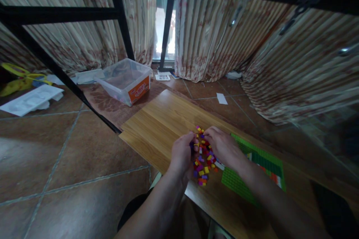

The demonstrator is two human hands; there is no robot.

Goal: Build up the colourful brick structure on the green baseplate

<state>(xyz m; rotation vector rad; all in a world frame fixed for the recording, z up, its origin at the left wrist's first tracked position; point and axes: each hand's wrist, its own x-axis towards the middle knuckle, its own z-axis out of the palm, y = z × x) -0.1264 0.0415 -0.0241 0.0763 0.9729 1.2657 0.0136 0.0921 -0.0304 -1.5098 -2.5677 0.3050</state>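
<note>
A loose pile of small toy bricks (206,170) in yellow, purple, red, orange and pink lies on the wooden board. At the pile's left side is my left hand (181,152), its fingers curled in around a dark bluish brick. My right hand (221,142) reaches into the pile from the right with bent fingers. Its fingertips are partly hidden, and what they hold cannot be made out. Under my right forearm lies a green studded baseplate (238,185), with white, orange and other bricks fixed on part of it.
The wooden board (157,119) is a low table. Beyond its far left corner stands a clear plastic box (120,78) with an orange label. A white moulded tray (33,99) and a paper slip (221,98) lie on the tiled floor. Black metal bars (70,14) cross above.
</note>
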